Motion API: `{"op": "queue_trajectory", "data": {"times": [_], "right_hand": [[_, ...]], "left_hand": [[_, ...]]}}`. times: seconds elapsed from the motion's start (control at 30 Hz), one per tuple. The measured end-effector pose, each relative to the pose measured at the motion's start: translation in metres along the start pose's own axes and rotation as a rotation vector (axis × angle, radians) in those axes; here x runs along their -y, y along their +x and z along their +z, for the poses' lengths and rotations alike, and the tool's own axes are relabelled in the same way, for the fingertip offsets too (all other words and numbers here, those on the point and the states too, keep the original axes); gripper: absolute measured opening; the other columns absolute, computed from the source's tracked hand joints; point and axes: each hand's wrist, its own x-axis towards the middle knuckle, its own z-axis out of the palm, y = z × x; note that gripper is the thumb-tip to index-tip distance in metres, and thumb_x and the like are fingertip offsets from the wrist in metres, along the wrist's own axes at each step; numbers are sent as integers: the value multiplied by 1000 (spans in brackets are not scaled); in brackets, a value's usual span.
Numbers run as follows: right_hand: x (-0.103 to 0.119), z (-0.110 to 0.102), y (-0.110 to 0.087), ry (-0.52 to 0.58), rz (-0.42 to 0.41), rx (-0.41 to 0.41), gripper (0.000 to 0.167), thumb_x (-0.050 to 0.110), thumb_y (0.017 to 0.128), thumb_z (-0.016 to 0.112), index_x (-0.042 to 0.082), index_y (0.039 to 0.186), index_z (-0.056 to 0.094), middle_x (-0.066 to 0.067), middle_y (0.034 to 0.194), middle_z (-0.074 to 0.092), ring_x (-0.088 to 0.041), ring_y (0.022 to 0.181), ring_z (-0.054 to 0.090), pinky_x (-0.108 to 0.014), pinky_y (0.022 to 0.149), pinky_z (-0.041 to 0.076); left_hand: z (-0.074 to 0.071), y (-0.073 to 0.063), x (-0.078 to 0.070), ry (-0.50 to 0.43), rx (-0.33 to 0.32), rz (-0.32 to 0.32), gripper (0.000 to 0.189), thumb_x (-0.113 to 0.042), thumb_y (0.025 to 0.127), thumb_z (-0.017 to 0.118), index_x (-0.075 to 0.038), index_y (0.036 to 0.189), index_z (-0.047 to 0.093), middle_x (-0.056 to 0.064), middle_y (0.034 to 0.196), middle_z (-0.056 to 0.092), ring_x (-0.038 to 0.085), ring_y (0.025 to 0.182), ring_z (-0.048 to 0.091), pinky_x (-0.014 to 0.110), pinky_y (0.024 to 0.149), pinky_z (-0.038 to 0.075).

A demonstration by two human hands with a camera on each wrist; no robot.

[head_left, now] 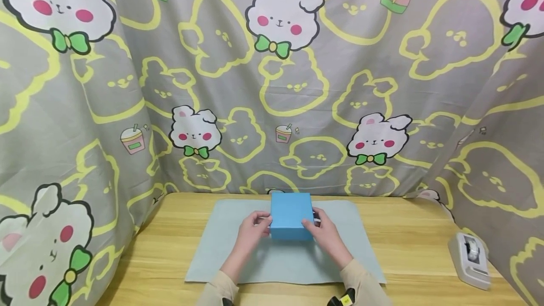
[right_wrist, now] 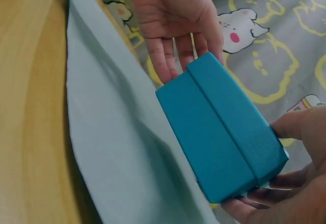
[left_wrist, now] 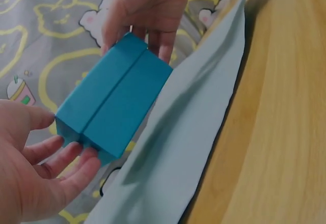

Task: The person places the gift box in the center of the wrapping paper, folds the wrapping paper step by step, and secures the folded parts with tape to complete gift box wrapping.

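A blue lidded box (head_left: pixel 291 211) is held between both hands over a pale blue-grey mat (head_left: pixel 238 263). My left hand (head_left: pixel 253 228) grips its left side, thumb near the top edge and fingers curled at the lower side. On the opposite side my right hand (head_left: pixel 325 230) holds it the same way, the thumb by the lid's corner. The left wrist view shows the seam between lid and base running along the front of the box (left_wrist: pixel 109 99). From the right wrist view, fingers of the right hand (right_wrist: pixel 290 173) reach under the box's end.
The mat lies on a wooden table (head_left: pixel 403 235). At the right edge of the table stands a white tape dispenser (head_left: pixel 471 261) with a roll in it. A grey curtain (head_left: pixel 306 89) with cartoon animals hangs behind and along both sides.
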Motion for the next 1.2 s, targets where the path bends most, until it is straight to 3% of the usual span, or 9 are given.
{"op": "queue_trajectory", "data": {"times": [0.43, 1.2], "right_hand": [[-6, 12, -5, 13, 38, 36, 63, 34, 95, 61, -2, 143, 40, -24, 135, 52, -37, 120, 55, -50, 96, 49], [-8, 16, -9, 2, 75, 73, 63, 29, 91, 64, -6, 137, 40, -24, 128, 53, -39, 116, 55, -51, 91, 51]], "left_hand": [[-9, 4, 12, 66, 35, -38, 34, -24, 92, 64, 2, 115, 62, 11, 90, 67, 16, 68, 64, 33, 67, 58], [-12, -3, 19, 46, 67, -104, 31, -19, 90, 63, 3, 111, 60, 8, 83, 62, 15, 66, 62, 32, 64, 58]]}}
